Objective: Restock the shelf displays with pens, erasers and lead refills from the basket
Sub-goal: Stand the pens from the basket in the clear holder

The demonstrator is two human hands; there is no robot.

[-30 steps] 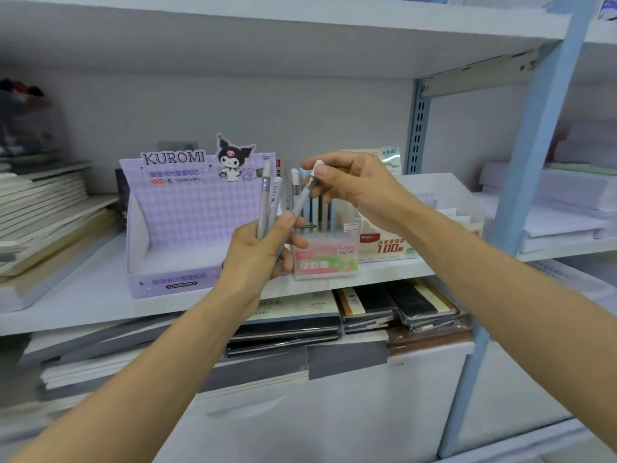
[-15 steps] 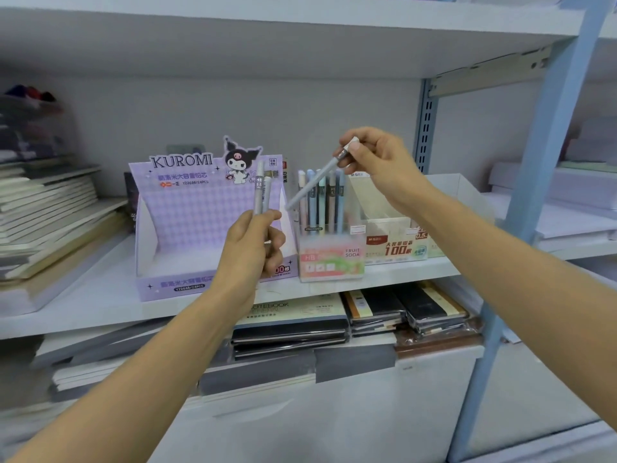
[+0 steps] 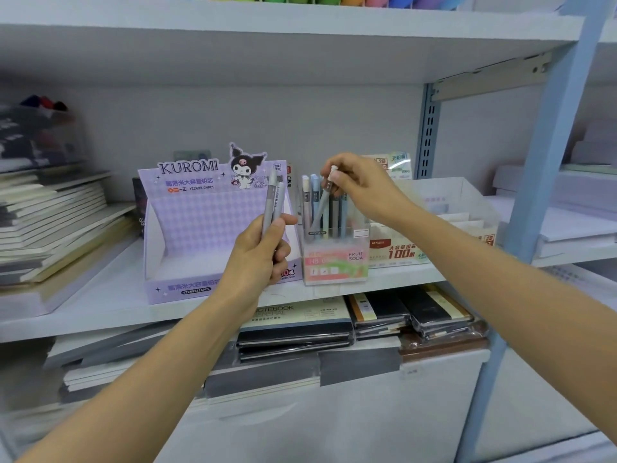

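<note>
Head view: left hand (image 3: 257, 259), two pens (image 3: 271, 202); right hand (image 3: 364, 188), one pen (image 3: 321, 208).

Lilac display box (image 3: 213, 225), diamond-checked, black lettering. Grey pens (image 3: 269, 202). Clear tub (image 3: 334, 262) with pink-green label; light blue upright (image 3: 547, 162); white shelf (image 3: 100, 312).

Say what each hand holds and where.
The left hand grips two grey pens by their lower halves; the right hand pinches one grey pen at its top end, its tip inside the clear pen box.

Matt grey pens (image 3: 273, 202) – clear glossy plastic box (image 3: 335, 259) – printed cardboard display (image 3: 200, 225), film-wrapped notebooks (image 3: 434, 312).
</note>
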